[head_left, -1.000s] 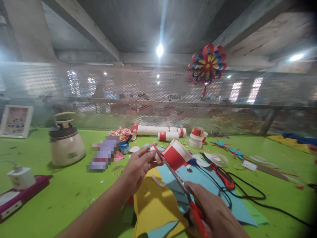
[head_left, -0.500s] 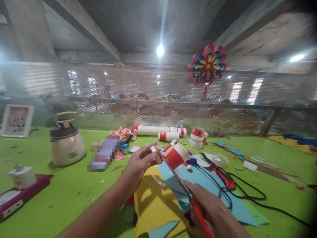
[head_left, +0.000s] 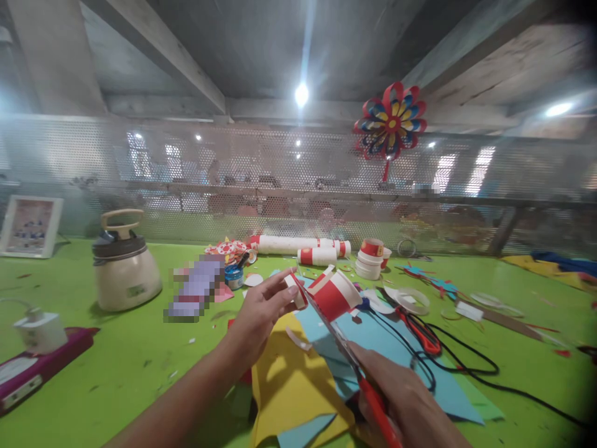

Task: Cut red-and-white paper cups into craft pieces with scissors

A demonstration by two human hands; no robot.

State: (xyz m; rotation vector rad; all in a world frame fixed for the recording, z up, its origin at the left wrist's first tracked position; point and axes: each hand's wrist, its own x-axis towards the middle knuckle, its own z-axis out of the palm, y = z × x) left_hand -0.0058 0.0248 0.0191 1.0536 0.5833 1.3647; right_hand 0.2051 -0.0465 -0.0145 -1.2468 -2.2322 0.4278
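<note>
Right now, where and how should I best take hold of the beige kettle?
Probably by the handle on top, from above, with the left hand, the nearer one, once it lets go of the red-and-white paper piece. The kettle stands upright and its handle rises above the dark top, while the wide body looks harder to grasp.

Head cam only, facing forward, tilted down; green table [head_left: 107,367] close, perforated screen [head_left: 280,158] farther, beyond it probably more room.

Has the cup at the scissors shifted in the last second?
Yes, slightly: the red-and-white cup has tipped right in the view, its upper rim now nearer the stacked cups, which stayed put.
</note>
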